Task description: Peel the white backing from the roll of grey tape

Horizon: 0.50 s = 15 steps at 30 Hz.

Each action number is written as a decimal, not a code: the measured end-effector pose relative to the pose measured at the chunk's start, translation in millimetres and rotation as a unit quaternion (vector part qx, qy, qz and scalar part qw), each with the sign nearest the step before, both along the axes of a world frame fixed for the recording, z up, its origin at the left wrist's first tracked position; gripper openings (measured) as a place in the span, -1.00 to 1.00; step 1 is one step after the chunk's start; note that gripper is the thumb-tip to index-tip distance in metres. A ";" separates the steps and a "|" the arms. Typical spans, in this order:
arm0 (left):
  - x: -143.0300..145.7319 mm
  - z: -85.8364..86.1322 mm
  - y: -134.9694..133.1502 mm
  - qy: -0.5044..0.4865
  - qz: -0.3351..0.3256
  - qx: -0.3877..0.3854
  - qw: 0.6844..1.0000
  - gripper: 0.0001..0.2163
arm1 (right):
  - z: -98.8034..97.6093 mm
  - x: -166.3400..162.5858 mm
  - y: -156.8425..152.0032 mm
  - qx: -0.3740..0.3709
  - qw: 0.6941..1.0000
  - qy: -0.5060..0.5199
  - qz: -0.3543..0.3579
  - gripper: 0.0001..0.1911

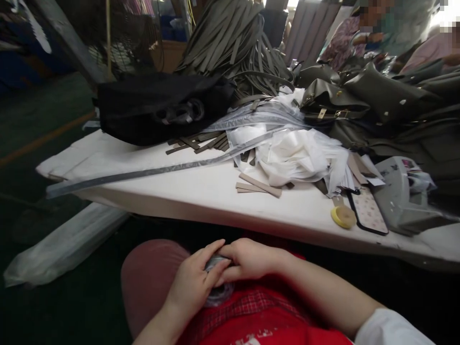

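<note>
Hands, left [192,282] and right [247,261], clasped on grey tape roll [217,287] in lap, steadying it, near table [201,191].

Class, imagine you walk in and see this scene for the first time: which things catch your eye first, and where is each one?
Low in the view, the left hand and right hand meet in the lap over a small grey roll, both gripping it. On the white table above lies a black bag, with a heap of olive-grey straps behind it. To the right sit crumpled white paper and a yellow tape roll near the edge.
</note>
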<state>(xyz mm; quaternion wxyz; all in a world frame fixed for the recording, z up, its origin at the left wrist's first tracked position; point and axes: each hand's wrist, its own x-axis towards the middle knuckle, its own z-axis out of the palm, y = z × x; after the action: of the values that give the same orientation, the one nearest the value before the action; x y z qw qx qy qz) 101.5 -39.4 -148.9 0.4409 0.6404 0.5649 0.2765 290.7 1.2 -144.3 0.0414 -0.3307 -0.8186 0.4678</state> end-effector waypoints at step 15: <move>13.8 -15.4 -2.2 -0.117 0.114 -0.087 0.983 -0.69 | -1.0 19.1 11.0 -0.159 0.984 0.048 -0.066 -0.53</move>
<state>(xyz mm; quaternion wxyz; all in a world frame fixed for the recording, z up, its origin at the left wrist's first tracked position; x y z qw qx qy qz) 115.3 -41.6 -164.3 0.5234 0.4945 0.6006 0.3475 309.8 12.2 -145.3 0.0581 -0.3637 -0.7072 0.6035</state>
